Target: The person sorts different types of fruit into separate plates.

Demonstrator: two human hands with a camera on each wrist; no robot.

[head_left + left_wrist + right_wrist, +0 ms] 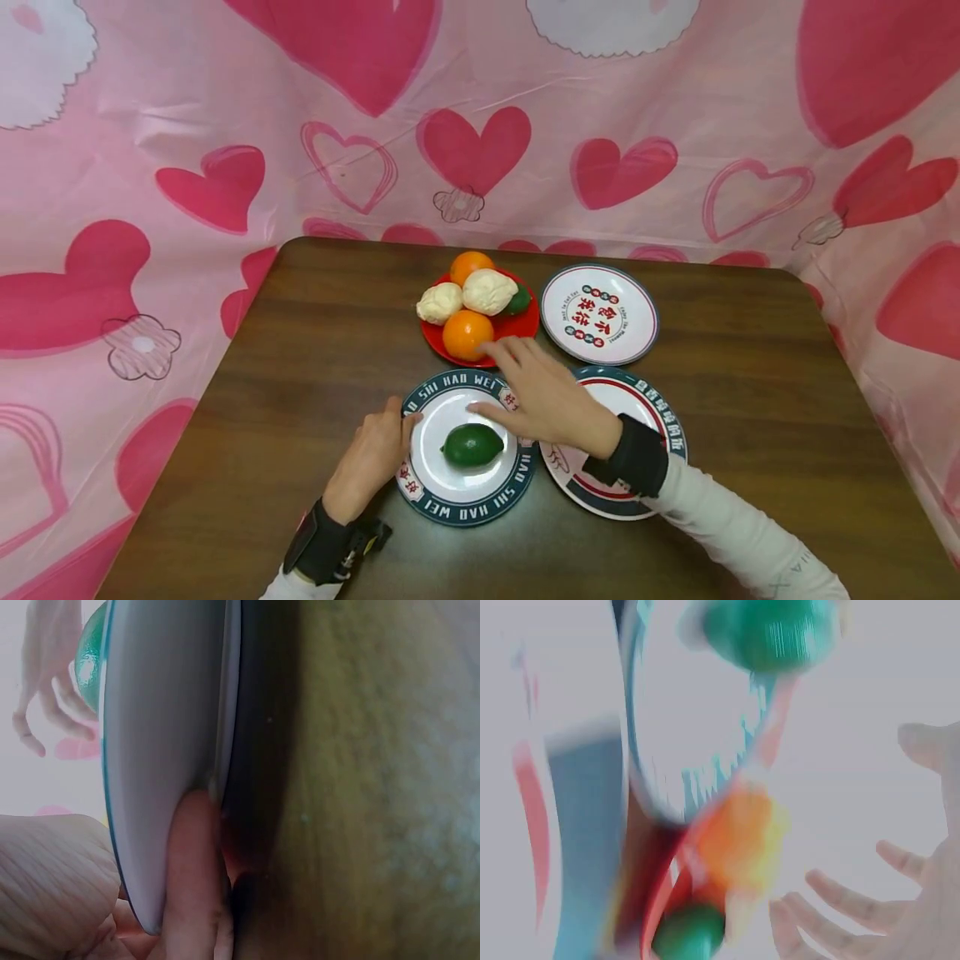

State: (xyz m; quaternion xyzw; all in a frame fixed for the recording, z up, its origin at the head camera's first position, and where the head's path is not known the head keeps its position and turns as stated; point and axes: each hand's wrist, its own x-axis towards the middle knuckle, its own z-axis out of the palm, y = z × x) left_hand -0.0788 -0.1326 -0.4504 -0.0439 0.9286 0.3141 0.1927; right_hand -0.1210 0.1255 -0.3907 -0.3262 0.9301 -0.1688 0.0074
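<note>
My left hand (378,450) grips the left rim of a blue-rimmed white plate (442,496), thumb above the rim and fingers beneath it, as the left wrist view shows. A green lime (472,446) lies in the middle of that plate. Above the plate's far right side, my right hand (543,396) hovers with its fingers spread and nothing held. Its fingertips overlap the near orange (467,335) in the head view. That orange sits on a red plate (528,325) with another orange (471,265), two cream-coloured lumpy pieces (490,292) and a second green fruit (517,300).
Under my right wrist lies another white plate (663,408) with a dark blue and red rim. Behind it stands a white plate with red characters (598,312). All rest on a brown wooden table (787,417), with a pink heart-patterned cloth (472,83) hanging behind.
</note>
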